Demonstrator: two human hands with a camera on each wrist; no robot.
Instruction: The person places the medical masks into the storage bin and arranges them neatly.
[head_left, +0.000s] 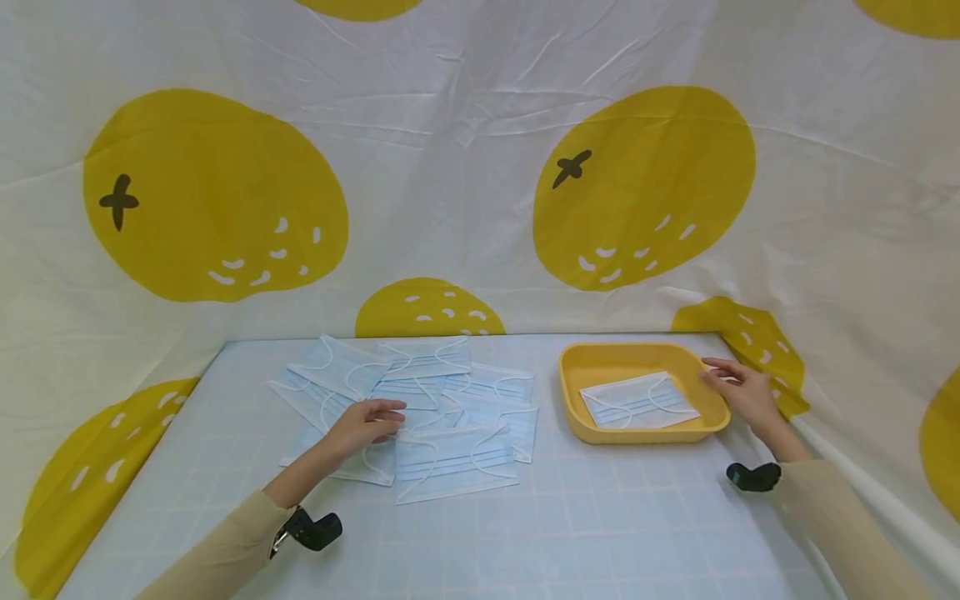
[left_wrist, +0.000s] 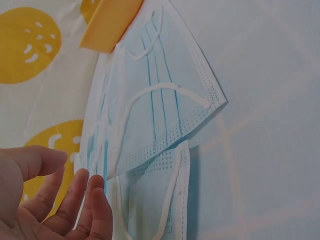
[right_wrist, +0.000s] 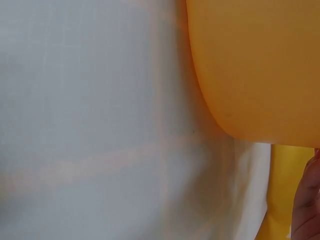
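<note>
Pale blue disposable face masks [head_left: 457, 462] with white ear loops lie in an overlapping pile on the left half of the table. Over the pile hovers my left hand [head_left: 367, 429], fingers loosely bent and holding nothing. In the left wrist view its fingertips [left_wrist: 95, 185] are close beside the edges of the masks [left_wrist: 155, 100]. One mask [head_left: 637, 402] lies flat inside a yellow tray [head_left: 607, 354] to the right. My right hand [head_left: 746, 396] grips that tray's right rim between thumb and fingers. Only a sliver of this hand shows in the right wrist view, beside the tray wall [right_wrist: 260, 75].
A light blue checked cloth [head_left: 525, 542] covers the table. Behind it and at the sides hangs a white curtain [head_left: 450, 208] printed with large yellow fruit. Each wrist wears a dark camera on a band.
</note>
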